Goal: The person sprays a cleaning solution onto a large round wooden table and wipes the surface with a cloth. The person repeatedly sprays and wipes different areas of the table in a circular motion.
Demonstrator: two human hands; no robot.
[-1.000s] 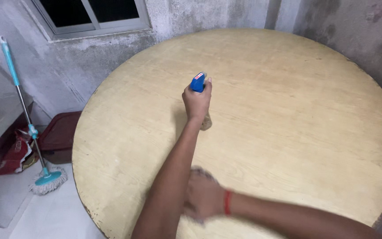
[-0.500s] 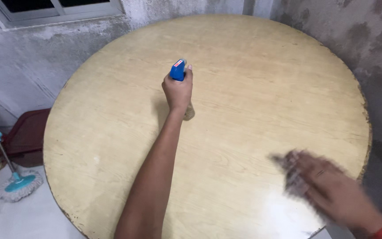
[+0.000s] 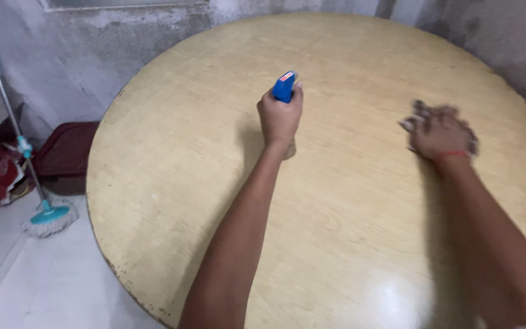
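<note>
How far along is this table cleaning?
Done: a wet-looking sheen shows on the near part of the table. In hand: the left hand grips a spray bottle standing on the top, and the right hand presses a dark cloth on the far right side, blurred. Left: the rest of the top looks dull, so much may remain.

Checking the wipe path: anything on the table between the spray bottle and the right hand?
Nothing: in the head view, only bare tabletop lies between the spray bottle and the right hand.
</note>
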